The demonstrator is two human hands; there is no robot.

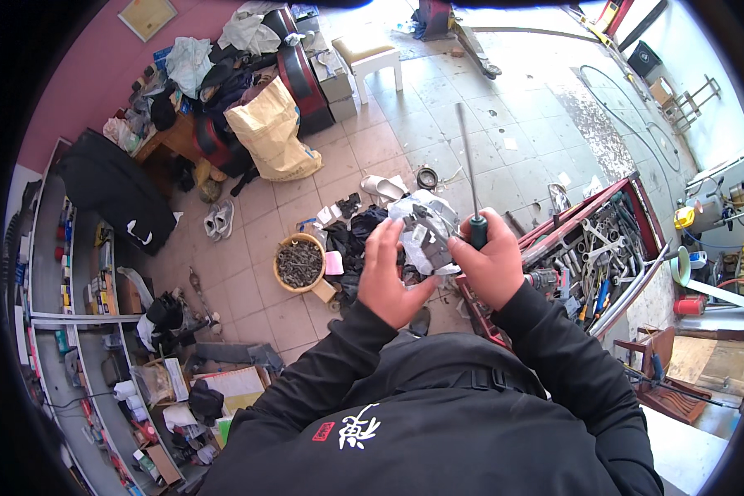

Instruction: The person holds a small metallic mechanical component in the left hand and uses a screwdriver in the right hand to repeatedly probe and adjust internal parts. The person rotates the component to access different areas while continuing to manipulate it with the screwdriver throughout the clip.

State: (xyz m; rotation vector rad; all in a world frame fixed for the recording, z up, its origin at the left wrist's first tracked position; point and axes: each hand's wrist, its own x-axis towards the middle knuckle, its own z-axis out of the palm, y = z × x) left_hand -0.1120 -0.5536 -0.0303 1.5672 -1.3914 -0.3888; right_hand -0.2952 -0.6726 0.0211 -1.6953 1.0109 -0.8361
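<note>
In front of my chest, a small dark grey part, perhaps metal or plastic, is held between both hands. Its exact kind I cannot make out. My left hand curls round its left side, fingertips against it and thumb below. My right hand grips the dark green handle of a screwdriver, whose long thin shaft points up and away. The right thumb also rests against the grey part. Behind the part, clear plastic wrapping shows, and I cannot tell whether it touches the part.
A round basket of dark screws or bolts stands on the tiled floor, left of my hands. At right is a red-edged toolbox full of wrenches. White shoes and dark cloth lie ahead; shelves line the left, near a large paper sack.
</note>
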